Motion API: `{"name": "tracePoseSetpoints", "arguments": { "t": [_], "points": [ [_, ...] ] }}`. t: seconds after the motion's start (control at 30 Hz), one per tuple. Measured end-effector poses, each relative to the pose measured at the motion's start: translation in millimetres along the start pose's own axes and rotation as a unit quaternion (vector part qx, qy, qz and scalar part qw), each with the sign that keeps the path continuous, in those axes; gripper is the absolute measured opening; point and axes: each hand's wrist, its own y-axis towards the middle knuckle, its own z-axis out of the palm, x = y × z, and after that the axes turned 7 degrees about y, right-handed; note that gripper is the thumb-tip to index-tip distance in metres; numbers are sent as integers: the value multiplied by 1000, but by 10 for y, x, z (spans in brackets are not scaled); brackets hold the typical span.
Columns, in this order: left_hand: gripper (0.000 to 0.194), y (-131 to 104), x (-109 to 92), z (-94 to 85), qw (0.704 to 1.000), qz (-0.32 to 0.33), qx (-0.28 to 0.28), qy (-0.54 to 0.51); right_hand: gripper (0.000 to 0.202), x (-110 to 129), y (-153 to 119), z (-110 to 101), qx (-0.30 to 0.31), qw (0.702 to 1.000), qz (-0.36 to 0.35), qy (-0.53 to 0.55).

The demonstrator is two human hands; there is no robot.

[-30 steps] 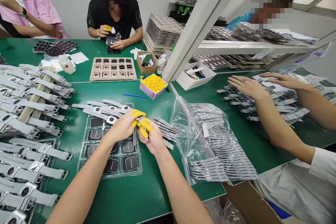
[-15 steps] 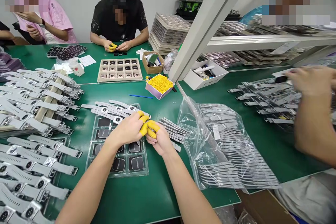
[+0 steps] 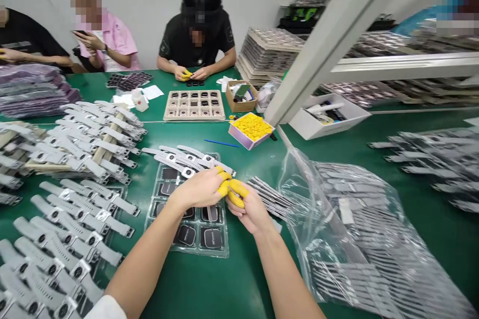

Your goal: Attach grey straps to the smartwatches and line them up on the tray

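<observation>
My left hand [image 3: 200, 189], right hand [image 3: 252, 212] meet, fingertips in yellow rubber covers [image 3: 238, 188] together; cannot tell what grip clamps. Grey-strapped silver watches [image 3: 188, 172] near, ten o'clock.

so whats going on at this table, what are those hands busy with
The left hand and right hand, with yellow covers on some fingers, are pinched close together by a clear tray; whatever is between them is too hidden to make out. Several watches with grey straps lie over the tray's far end, and many more are heaped to the left. A plastic bag of grey straps lies to the right. Across the table, a person in black handles small dark pieces.
</observation>
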Motion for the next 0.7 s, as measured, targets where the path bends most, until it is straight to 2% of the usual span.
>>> {"name": "tracePoseSetpoints", "arguments": {
  "t": [0.1,0.2,0.27,0.33,0.4,0.47,0.53,0.63,0.7],
  "points": [
    [37,-52,28,-61,998,20,-26,-62,41,8,-48,-20,-4,998,-46,-44],
    [41,-153,97,-176,999,-1,-32,-44,37,38,-38,-146,-16,972,-104,-209],
    [44,-250,179,-263,998,-50,-24,4,32,59,1,-267,-15,923,-124,-363],
    [38,-359,278,-339,993,-98,-6,60,29,64,46,-374,-11,864,-136,-485],
    [30,-461,371,-398,986,-123,12,115,31,45,78,-436,-10,817,-142,-559],
    [28,-545,443,-443,980,-123,21,157,34,12,87,-438,-10,787,-146,-600],
    [30,-618,495,-480,980,-112,20,163,36,-14,70,-394,8,778,-143,-612],
    [33,-736,598,-529,990,-97,1,105,42,16,31,-328,51,795,-131,-590],
    [33,-821,725,-551,991,-124,6,43,48,87,22,-343,6,795,-150,-588]
  ]
}}
